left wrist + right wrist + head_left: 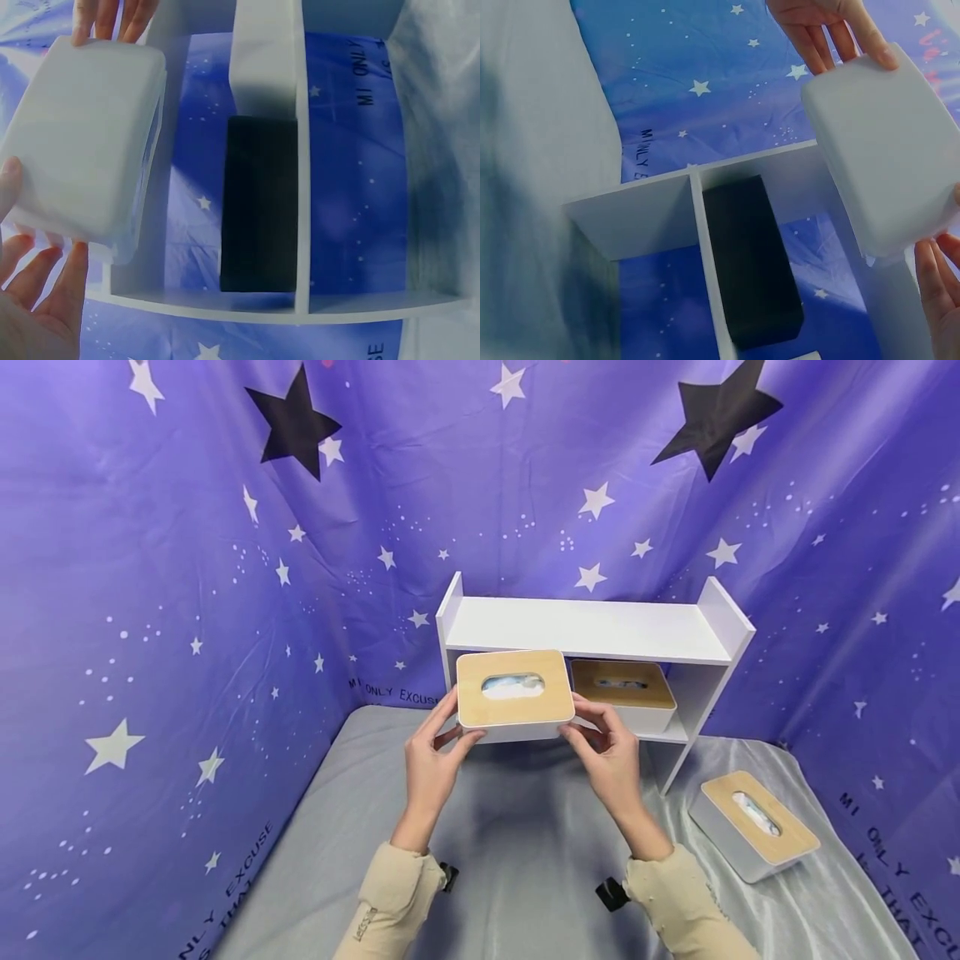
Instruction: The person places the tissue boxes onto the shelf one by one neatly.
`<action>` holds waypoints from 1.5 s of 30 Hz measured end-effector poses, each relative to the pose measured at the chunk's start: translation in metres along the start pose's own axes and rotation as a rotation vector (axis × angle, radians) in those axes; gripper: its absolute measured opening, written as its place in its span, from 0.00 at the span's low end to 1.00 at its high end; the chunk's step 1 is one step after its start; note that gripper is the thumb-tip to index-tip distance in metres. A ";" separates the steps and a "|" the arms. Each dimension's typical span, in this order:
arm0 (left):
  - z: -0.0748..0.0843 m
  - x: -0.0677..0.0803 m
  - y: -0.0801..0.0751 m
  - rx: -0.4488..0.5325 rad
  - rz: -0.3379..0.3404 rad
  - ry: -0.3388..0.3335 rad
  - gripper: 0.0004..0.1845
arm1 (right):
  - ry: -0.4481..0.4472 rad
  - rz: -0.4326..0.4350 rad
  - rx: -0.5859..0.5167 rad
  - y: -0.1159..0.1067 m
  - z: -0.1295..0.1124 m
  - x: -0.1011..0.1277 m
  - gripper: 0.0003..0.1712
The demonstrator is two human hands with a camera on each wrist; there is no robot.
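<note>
Both hands hold a white tissue box (516,702) with a light wooden lid in front of the shelf, its lid tilted toward the head camera. My left hand (435,768) grips its left end, and my right hand (611,768) grips its right end. From the left wrist view, the smooth white side of this tissue box (86,135) shows, with fingertips at both ends. A second tissue box (648,720) sits in the shelf's upper compartment, at the right. Beside it in that compartment stands a black box-shaped object (754,262), seen in the wrist views.
The white shelf (577,627) has raised side panels and an upper and a lower compartment. A third tissue box (761,827) lies on the grey cloth (322,852) to the right. A purple star-printed curtain (225,568) surrounds the area.
</note>
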State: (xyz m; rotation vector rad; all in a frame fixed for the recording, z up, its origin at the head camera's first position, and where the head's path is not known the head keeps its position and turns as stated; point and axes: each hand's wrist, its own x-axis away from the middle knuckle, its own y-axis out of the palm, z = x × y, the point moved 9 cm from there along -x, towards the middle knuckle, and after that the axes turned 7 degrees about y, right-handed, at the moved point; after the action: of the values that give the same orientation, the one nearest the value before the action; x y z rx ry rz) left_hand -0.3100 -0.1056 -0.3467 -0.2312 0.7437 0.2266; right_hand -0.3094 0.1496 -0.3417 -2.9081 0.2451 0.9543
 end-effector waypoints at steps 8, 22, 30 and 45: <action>0.017 -0.016 0.002 0.035 0.012 0.044 0.35 | -0.038 0.038 0.006 0.000 -0.020 -0.007 0.18; 0.036 -0.061 0.011 0.081 0.052 0.107 0.32 | -0.086 -0.019 -0.034 0.007 -0.041 -0.030 0.30; 0.025 -0.080 0.018 0.039 0.060 0.062 0.30 | -0.010 -0.056 0.009 0.015 -0.034 -0.047 0.35; 0.019 -0.113 0.028 -0.032 0.039 0.052 0.22 | 0.029 -0.073 0.067 0.028 -0.032 -0.072 0.38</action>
State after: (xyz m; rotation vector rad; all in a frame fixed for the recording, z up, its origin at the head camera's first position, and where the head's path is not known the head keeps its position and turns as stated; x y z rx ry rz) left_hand -0.3860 -0.0873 -0.2586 -0.2541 0.7973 0.2701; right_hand -0.3530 0.1280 -0.2742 -2.8504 0.1674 0.8756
